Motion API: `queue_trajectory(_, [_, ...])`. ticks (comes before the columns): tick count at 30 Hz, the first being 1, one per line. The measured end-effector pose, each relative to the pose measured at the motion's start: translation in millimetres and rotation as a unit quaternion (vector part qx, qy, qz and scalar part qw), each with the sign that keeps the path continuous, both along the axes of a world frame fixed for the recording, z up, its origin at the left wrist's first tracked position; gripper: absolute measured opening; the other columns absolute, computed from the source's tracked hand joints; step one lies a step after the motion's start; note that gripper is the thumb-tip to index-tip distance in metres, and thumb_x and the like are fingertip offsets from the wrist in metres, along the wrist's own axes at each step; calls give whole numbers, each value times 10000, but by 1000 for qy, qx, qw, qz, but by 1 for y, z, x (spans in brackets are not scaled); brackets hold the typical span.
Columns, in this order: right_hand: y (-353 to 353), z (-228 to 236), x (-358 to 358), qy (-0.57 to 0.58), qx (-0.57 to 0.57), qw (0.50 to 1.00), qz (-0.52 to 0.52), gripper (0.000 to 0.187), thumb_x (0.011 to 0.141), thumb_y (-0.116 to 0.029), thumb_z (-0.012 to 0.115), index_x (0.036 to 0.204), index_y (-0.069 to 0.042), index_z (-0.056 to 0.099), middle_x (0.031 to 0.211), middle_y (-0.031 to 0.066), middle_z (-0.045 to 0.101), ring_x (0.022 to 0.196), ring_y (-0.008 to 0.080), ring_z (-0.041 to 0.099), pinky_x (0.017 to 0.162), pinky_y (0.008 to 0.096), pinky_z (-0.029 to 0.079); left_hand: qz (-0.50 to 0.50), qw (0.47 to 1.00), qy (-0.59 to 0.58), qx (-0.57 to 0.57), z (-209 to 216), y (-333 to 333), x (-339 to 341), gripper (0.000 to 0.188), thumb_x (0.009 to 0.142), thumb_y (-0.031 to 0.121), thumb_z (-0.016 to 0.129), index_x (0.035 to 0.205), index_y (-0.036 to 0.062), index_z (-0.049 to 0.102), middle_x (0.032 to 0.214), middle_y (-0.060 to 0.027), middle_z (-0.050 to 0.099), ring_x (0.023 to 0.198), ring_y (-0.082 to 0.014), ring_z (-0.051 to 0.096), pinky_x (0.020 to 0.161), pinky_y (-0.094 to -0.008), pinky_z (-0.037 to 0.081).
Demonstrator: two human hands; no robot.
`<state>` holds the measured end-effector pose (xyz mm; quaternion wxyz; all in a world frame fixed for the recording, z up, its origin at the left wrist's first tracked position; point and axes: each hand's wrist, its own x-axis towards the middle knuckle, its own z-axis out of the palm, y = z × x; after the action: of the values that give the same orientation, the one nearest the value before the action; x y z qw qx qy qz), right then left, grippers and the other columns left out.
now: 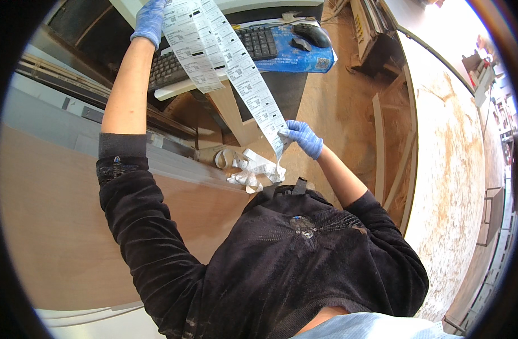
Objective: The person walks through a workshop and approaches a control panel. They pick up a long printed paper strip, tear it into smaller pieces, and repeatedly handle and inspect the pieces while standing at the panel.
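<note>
High at the left, my left hand, in a blue knit glove, is closed on the upper part of long white printed label strips. One strip length hangs below it in front of the keyboard; another slants down to the right. My right hand, gloved alike, pinches the lower part of the slanting strip between thumb and fingers. Under that hand the strip continues into a loose heap of curled white paper strip near my waist. The top ends of the strips run out of the picture.
Beyond the strips, a black mouse and a small dark piece lie on a blue mouse pad. Large brown panels stand close on the left. To the right is a long, worn whitish board surface, with thin wooden strips beside it.
</note>
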<state>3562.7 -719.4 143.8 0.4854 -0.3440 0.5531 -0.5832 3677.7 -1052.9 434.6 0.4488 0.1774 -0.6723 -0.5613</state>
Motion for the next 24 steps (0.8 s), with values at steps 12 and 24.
queue_trajectory(12, [6,-6,-5,26,2,1000,18,249,800,-179,636,980,-8,614,856,15,626,798,86,558,750,247,451,44,998,4,-38,-6,-20,-1,317,796,286,616,1010,51,616,896,-29,626,790,-138,576,675,-281,471])
queue_trajectory(24, [16,-22,-8,21,16,999,19,251,807,-181,628,995,-14,622,879,11,628,827,84,559,782,245,448,99,995,-4,-4,3,-6,2,334,778,313,633,989,54,622,848,-28,629,728,-141,589,618,-277,473])
